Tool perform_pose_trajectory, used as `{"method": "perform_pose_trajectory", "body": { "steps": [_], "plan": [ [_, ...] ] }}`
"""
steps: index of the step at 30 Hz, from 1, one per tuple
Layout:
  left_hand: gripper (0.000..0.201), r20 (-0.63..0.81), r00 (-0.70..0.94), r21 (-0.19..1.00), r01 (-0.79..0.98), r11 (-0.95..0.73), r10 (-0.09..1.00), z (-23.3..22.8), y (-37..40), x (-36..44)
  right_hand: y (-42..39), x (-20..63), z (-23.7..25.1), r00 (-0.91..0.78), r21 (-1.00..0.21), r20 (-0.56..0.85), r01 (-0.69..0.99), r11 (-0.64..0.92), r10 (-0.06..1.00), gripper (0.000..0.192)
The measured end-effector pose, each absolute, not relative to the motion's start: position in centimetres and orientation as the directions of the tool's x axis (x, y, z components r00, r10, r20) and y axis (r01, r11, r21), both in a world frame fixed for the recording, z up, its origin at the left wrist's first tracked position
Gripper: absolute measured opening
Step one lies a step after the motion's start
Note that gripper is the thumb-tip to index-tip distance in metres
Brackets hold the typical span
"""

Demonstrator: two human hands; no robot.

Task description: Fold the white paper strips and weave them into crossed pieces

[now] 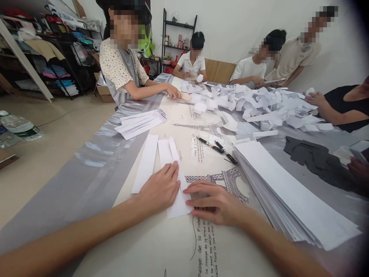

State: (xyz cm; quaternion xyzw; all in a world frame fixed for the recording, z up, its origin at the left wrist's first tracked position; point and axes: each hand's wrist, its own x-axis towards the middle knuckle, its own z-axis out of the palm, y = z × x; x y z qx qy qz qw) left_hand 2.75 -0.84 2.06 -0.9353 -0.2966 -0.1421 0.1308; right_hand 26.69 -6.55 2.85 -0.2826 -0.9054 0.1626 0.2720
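A white paper strip [178, 206] lies lengthwise in front of me, with a narrow flap folded over along its right side. My left hand [161, 184] presses down on this strip, its fingers closed together on the fold. At the strip's right edge rests my right hand [216, 202], fingers spread and the tips touching the paper. Another white strip [145, 163] lies flat just left, partly beside my left wrist. To the right stands a thick stack of white paper strips [296, 192], slightly fanned.
Black pens [215, 146] lie beyond my hands on the printed tablecloth [138, 246]. Finished-looking strips [141, 123] are fanned at the left edge. A large heap of folded white papers [253, 100] covers the far right. Several people sit or stand around the table; a dark cloth [311, 161] lies right.
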Motion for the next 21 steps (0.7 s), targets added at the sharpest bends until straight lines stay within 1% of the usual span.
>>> {"method": "perform_pose_trajectory", "body": {
  "steps": [6,8,12,17,21],
  "plan": [
    [0.045,0.321,0.782,-0.133,0.596,-0.792,0.535,1.99,-0.75,2.71,-6.65,26.32,2.9,-0.69,-0.387,0.444,0.427,0.817,0.571,0.018],
    [0.048,0.314,0.758,-0.089,0.623,-0.777,0.572,2.0,-0.71,2.71,-6.72,26.19,2.97,-0.696,-0.36,0.456,0.427,0.83,0.555,0.018],
    [0.061,0.302,0.695,0.022,0.68,-0.733,0.653,2.01,-0.7,2.64,-7.04,25.94,2.93,-0.717,-0.307,0.471,0.413,0.857,0.514,0.019],
    [0.059,0.277,0.688,0.036,0.691,-0.722,0.671,2.17,-0.82,2.55,-7.32,26.0,3.16,-0.702,-0.337,0.468,0.42,0.843,0.537,0.019],
    [0.058,0.29,0.69,0.054,0.68,-0.731,0.663,2.25,-0.82,2.51,-7.07,26.51,3.58,-0.644,-0.412,0.457,0.458,0.788,0.613,0.025]
  ]
}}
